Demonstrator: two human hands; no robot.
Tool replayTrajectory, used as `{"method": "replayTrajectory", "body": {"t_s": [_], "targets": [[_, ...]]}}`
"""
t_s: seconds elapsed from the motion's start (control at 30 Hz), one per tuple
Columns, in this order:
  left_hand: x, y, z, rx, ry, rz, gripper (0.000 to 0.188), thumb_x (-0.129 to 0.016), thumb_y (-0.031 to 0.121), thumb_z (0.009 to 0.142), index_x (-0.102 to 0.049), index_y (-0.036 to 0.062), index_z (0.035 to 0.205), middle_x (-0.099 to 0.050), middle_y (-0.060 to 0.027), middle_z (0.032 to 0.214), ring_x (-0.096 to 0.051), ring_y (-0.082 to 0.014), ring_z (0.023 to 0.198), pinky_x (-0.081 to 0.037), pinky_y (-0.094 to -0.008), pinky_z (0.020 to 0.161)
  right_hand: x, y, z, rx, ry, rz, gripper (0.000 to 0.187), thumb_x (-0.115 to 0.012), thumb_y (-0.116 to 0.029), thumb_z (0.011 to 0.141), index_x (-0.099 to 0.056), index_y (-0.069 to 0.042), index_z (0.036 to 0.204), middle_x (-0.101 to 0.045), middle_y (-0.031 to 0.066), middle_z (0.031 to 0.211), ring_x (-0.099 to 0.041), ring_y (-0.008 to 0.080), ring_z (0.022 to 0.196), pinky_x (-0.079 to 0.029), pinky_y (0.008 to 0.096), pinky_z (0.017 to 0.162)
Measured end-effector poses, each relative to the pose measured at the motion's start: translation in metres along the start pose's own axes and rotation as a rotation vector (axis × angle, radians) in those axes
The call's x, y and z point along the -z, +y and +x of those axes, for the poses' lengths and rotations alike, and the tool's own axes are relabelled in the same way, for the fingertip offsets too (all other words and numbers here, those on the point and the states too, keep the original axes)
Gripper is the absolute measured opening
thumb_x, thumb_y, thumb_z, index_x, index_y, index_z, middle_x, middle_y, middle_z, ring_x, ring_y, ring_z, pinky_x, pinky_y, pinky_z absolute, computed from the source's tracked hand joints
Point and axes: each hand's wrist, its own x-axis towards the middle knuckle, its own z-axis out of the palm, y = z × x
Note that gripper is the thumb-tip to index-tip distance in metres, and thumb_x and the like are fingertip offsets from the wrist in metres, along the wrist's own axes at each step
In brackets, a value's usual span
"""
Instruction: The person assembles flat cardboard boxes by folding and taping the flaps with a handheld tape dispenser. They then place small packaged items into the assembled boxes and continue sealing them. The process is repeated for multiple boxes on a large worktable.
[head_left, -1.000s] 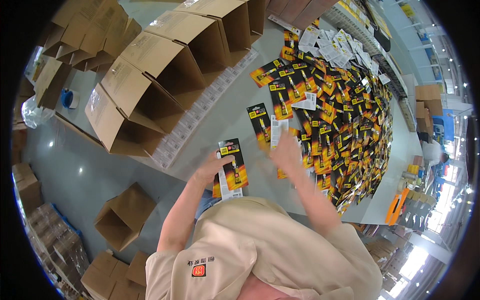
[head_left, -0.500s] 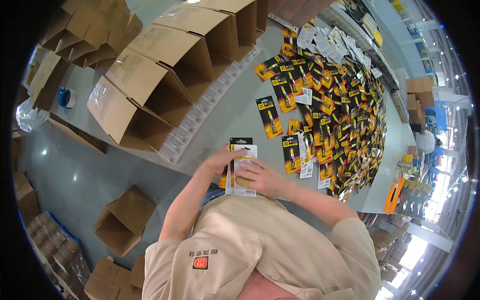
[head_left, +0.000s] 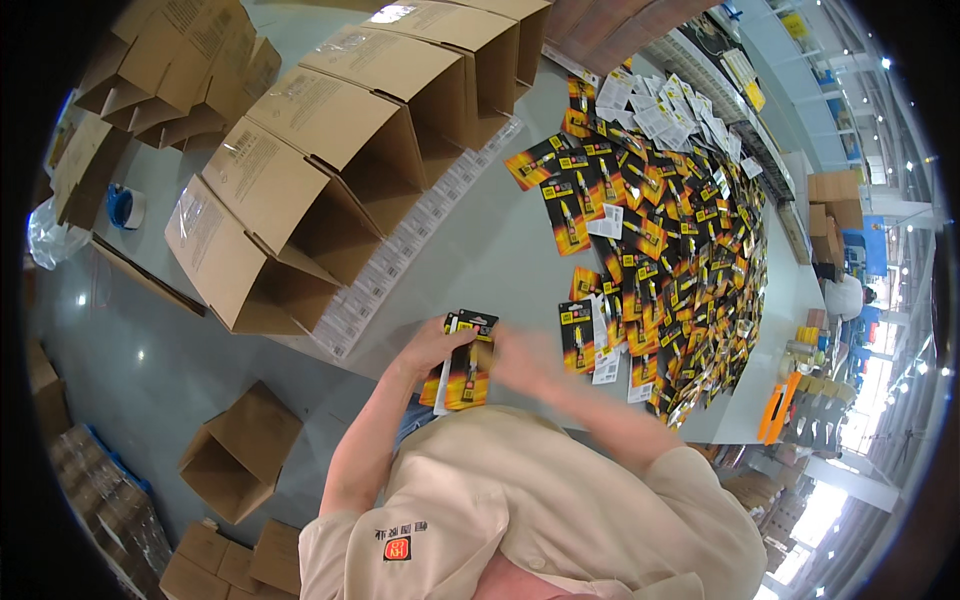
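Observation:
Near the table's front edge, my left hand (head_left: 432,346) is closed around a small stack of blister cards (head_left: 464,374), its thumb on the top card. That top card faces up, black above and orange-yellow below, with a small tube on it; a white card edge shows at the stack's left. At the stack's right edge my right hand (head_left: 518,358) is smeared by motion, so its fingers cannot be made out. To the right lies a large heap of similar blister cards (head_left: 665,240); one face-up card (head_left: 577,338) lies at its near left side.
A row of open cardboard boxes (head_left: 330,130) lies on the left of the table (head_left: 470,235), beside a strip of clear labels or wrapped packs (head_left: 425,225). A blue tape roll (head_left: 122,207) lies farther left. Another open box (head_left: 240,455) stands on the floor.
A lone card left of the heap is gone from the table. The stack's top now shows a black-and-orange front instead of a white back. My right hand has shifted to the stack's right edge.

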Motion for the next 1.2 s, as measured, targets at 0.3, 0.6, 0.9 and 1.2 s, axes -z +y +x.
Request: {"method": "replayTrajectory", "body": {"t_s": [0.3, 0.6, 0.9, 1.2], "targets": [[0.003, 0.004, -0.006, -0.028, 0.172, -0.112, 0.026, -0.064, 0.016, 0.092, -0.066, 0.0061, 0.116, -0.066, -0.0038, 0.098, -0.063, -0.0119, 0.086, -0.054, -0.0291, 0.076, -0.026, 0.116, 0.068, -0.355, 0.517, 0.285, 0.029, -0.069, -0.021, 0.084, -0.055, 0.001, 0.097, -0.068, 0.0221, 0.077, -0.066, 0.0451, 0.075, -0.054, 0.0496, 0.069], [0.001, 0.001, 0.005, -0.058, 0.145, 0.064, 0.038, -0.059, 0.004, 0.085, -0.064, 0.0055, 0.122, -0.067, -0.0056, 0.098, -0.064, -0.0135, 0.088, -0.053, -0.0305, 0.081, -0.007, 0.056, 0.019, 0.196, -0.255, -0.037, 0.058, -0.068, -0.055, 0.08, -0.065, -0.001, 0.101, -0.068, 0.0214, 0.101, -0.066, 0.0385, 0.098, -0.051, 0.0511, 0.086], [0.001, -0.005, 0.011, 0.059, 0.114, -0.227, 0.028, -0.062, 0.018, 0.093, -0.067, 0.0036, 0.117, -0.069, -0.0077, 0.098, -0.066, -0.0154, 0.086, -0.055, -0.0313, 0.079, 0.052, 0.037, 0.063, -0.171, 0.016, -0.102, 0.042, -0.069, -0.04, 0.08, -0.069, 0.002, 0.087, -0.068, 0.0286, 0.094, -0.066, 0.0415, 0.099, -0.054, 0.048, 0.087], [-0.004, 0.005, 0.007, -0.103, 0.12, -0.087, 0.038, -0.057, 0.004, 0.093, -0.059, 0.0067, 0.131, -0.07, -0.0089, 0.104, -0.067, -0.0154, 0.088, -0.058, -0.0308, 0.08, 0.068, 0.087, 0.074, 0.119, 0.17, -0.416, 0.036, -0.061, -0.021, 0.086, -0.063, -0.005, 0.117, -0.067, 0.0201, 0.106, -0.065, 0.0367, 0.101, -0.054, 0.0467, 0.08]]}}
